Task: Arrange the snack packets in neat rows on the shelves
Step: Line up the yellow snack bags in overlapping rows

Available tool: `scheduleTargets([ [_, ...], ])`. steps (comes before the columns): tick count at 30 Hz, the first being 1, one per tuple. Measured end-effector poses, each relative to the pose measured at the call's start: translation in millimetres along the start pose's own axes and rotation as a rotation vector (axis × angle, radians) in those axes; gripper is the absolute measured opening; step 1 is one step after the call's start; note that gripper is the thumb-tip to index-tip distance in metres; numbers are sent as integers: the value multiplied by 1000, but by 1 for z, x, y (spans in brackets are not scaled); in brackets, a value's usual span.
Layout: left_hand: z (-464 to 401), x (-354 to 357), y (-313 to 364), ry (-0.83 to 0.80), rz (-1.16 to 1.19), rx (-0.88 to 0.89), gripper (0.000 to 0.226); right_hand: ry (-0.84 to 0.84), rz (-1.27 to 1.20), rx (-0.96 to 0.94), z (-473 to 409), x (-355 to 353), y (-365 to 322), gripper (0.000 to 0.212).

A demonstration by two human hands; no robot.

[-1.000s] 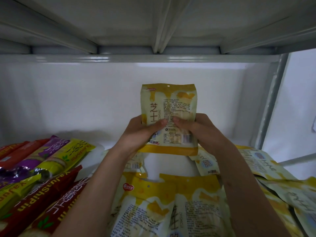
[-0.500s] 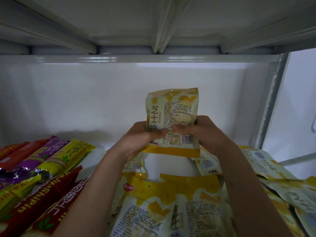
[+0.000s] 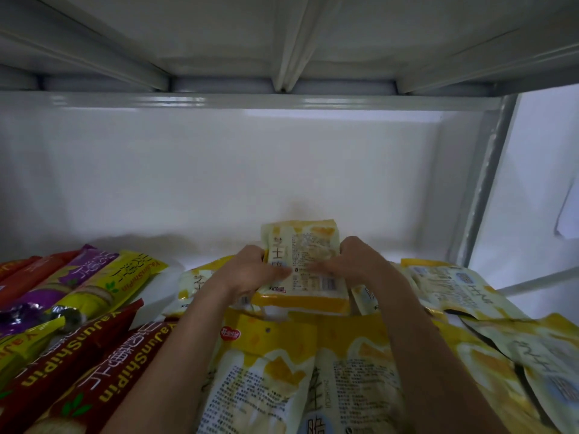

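Observation:
A yellow and white snack packet [image 3: 308, 258] lies tilted back near the rear of the white shelf [image 3: 219, 255], its printed back facing me. My left hand [image 3: 250, 274] grips its left edge, thumb across the front. My right hand [image 3: 354, 261] grips its right edge the same way. Below it, closer to me, two packets of the same kind [image 3: 282, 371] lie side by side. More of these yellow packets [image 3: 454, 283] lie loosely to the right, and one [image 3: 194, 280] shows behind my left wrist.
Long red, purple and yellow tube-shaped packets [image 3: 78, 308] lie in a row on the left. The underside of the upper shelf [image 3: 282, 42] hangs overhead. A grey metal post [image 3: 482, 183] stands at the right rear corner.
Both hands have lowered the packet from mid-air down and back towards the shelf, onto the yellow packets at the rear. The grip on its two edges is unchanged.

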State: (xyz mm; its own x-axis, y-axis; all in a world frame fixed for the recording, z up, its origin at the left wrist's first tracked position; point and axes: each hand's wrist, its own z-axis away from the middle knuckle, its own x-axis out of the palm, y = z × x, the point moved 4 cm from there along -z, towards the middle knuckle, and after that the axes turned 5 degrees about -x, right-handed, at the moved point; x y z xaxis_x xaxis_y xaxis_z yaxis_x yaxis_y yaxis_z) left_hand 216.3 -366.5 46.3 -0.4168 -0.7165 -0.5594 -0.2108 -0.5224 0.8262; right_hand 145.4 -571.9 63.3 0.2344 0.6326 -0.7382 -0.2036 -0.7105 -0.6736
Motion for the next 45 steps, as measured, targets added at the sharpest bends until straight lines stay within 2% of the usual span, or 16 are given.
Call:
scheduleTargets([
  [3, -1, 3, -12, -11, -222, -90, 42, -83, 82, 26, 3, 11, 2, 53],
  [6, -2, 7, -13, -32, -340, -128, 43, -127, 87, 56, 5, 13, 2, 51],
  [8, -3, 6, -9, 13, -389, -109, 47, -134, 114, 24, 7, 6, -4, 51],
  [10, -4, 0, -3, 41, -397, -80, 49, -113, 116, -19, 14, -7, -12, 58],
  [13, 1, -16, 10, 68, -443, -5, 51, 8, 51, -78, 25, -40, -18, 62],
  [15, 9, -23, 23, 46, -338, 45, 49, 90, 3, -109, 34, -60, -14, 56],
  [17, 23, -22, 43, 41, -156, 88, 35, 140, -18, -92, 40, -77, -4, 52],
  [20, 48, -8, 77, 39, -4, 180, 17, 139, 38, -17, 46, -97, 18, 50],
  [23, 66, 16, 99, -31, 43, 230, 16, 112, 89, 44, 50, -115, 45, 50],
  [26, 63, 45, 106, -54, 8, 187, 13, 89, 72, 73, 50, -126, 72, 49],
  [29, 43, 76, 100, 13, -81, 120, 14, 68, 63, 68, 42, -124, 95, 45],
  [34, 17, 122, 89, 114, -258, 37, 29, 25, 65, 35, 25, -111, 117, 43],
  [40, 3, 158, 94, 139, -437, -77, 42, -10, 135, 52, 17, -89, 137, 36],
  [45, -2, 176, 91, 93, -486, -149, 49, -60, 84, 61, 14, -73, 156, 58],
])
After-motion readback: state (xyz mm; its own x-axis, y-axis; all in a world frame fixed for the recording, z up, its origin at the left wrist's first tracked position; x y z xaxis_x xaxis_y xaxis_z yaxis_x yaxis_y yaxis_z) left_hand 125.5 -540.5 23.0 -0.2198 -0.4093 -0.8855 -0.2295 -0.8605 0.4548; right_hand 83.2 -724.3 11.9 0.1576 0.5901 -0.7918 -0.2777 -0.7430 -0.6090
